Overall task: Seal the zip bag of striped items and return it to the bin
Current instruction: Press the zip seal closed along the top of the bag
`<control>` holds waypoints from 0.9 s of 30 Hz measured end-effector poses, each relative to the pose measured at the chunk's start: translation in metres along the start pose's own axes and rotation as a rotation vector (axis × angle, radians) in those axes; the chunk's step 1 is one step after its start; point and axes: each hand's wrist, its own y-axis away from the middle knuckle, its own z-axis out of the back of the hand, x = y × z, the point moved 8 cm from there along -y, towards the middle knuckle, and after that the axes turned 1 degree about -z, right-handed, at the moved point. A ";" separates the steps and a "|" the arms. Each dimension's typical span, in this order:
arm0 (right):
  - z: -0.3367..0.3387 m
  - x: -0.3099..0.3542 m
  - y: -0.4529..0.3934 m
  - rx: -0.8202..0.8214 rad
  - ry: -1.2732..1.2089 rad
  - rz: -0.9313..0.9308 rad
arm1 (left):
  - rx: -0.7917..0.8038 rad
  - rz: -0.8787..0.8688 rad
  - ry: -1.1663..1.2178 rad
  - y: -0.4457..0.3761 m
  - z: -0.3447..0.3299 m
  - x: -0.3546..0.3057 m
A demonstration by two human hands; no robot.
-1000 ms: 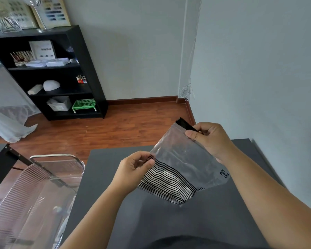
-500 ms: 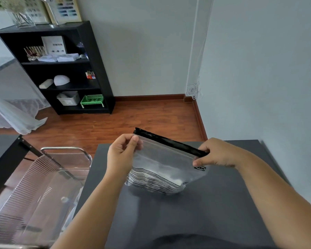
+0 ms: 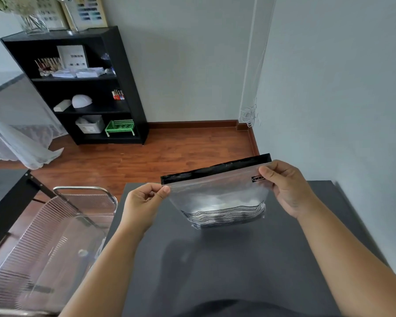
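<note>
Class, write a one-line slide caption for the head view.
Both hands, left and right, pinch the zip bag of striped items above the dark table, beside the clear bin.

My left hand [image 3: 144, 202] and right hand [image 3: 288, 188] are bare, no rings, no watch, no gloves. Both forearms run uncovered out to the frame edge at 7 and 4 o'clock, no sleeves showing. Down at 6 o'clock, a dark garment [image 3: 226, 308], just a curved sliver of it.

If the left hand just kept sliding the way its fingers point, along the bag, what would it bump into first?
The left hand pinches the zip bag at its left top corner, fingers pointing right. Continuing along the black zip strip, it would probably meet the right hand holding the other corner.
</note>
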 end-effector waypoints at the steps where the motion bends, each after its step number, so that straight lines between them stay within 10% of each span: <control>1: 0.001 -0.001 0.000 -0.003 -0.008 0.004 | -0.003 -0.009 -0.011 0.000 0.000 -0.001; 16: 0.008 -0.027 0.013 0.027 0.248 -0.051 | 0.147 0.017 -0.039 -0.002 -0.005 -0.004; 27: -0.019 -0.019 0.015 0.180 0.342 -0.023 | 0.634 -0.395 -1.047 -0.011 -0.108 -0.085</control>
